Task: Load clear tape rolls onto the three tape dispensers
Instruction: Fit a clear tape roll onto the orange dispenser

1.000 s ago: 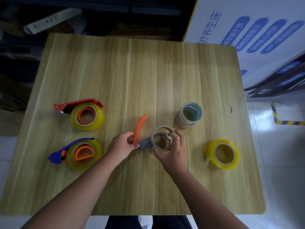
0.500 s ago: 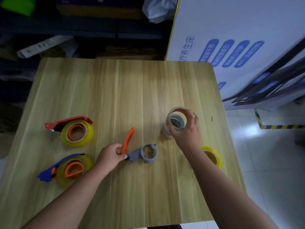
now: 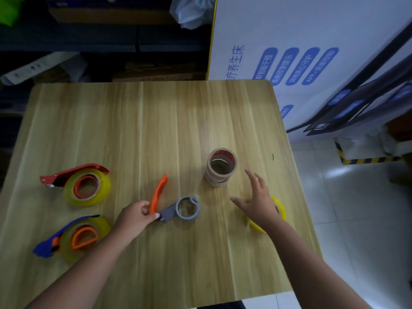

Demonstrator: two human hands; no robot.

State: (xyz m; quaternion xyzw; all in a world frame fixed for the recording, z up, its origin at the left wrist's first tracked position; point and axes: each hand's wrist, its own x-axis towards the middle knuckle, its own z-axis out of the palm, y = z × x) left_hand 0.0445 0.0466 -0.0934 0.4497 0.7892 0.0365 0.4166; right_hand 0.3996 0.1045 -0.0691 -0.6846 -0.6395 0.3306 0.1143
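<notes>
An orange and grey tape dispenser [image 3: 178, 208] lies mid-table with its grey hub bare. My left hand [image 3: 136, 216] pinches it where the orange handle meets the grey part. My right hand [image 3: 258, 200] hovers open, fingers spread, over a yellowish clear tape roll [image 3: 279, 208] near the right edge, partly hiding it. A red dispenser [image 3: 73, 175] at the left carries a yellowish tape roll [image 3: 88, 189]. Below it a blue dispenser [image 3: 49, 246] carries another roll [image 3: 82, 237].
A stack of empty cardboard tape cores [image 3: 220, 167] stands upright just beyond my right hand. The wooden table [image 3: 142, 121] ends close to the right of the loose roll. A white printed board [image 3: 312, 52] leans at the far right; dark shelving lies behind the table.
My right hand lifted an empty core off the grey hub, set it on the stack of cores, let go, and moved down-right over the loose roll. The camera view shifted too.
</notes>
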